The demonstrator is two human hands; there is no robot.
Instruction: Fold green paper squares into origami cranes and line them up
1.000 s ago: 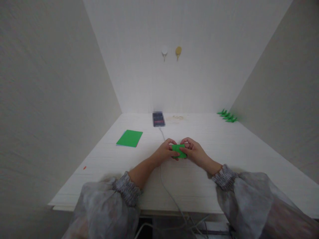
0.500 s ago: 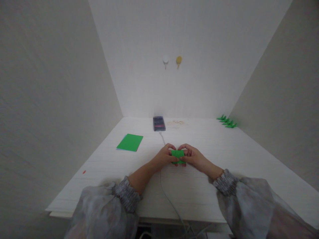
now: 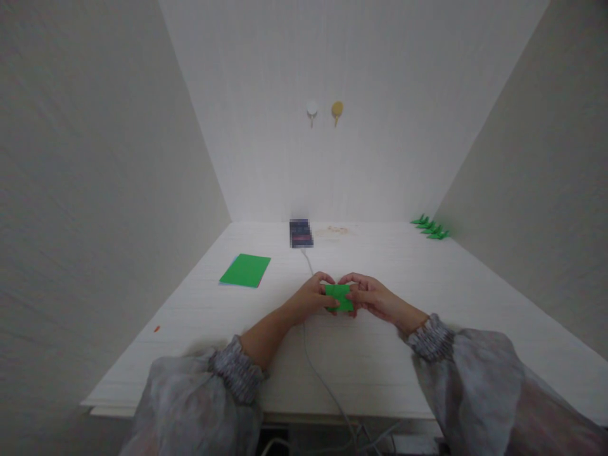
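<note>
A small folded piece of green paper (image 3: 341, 292) is held between both hands above the middle of the table. My left hand (image 3: 315, 294) grips its left side, thumb across the front and fingers at the top edge and behind. On the right side, my right hand (image 3: 373, 296) pinches it with the thumb on the front face; the fingertips behind the paper are partly hidden. To the left lies a stack of flat square paper (image 3: 246, 271), green on top. Several folded green paper figures (image 3: 431, 227) stand in a row at the far right corner.
A phone-like device (image 3: 301, 234), blurred out, lies by the back wall with a white cable (image 3: 319, 375) running under my left wrist to the front edge. An orange scrap (image 3: 156, 329) lies at left. Two hooks, white (image 3: 312, 109) and yellow (image 3: 337, 109), hang on the wall.
My right thumb has shifted slightly up and to the right on the folded paper, so more of its front shows. The left hand keeps its hold. The whole view has moved slightly.
</note>
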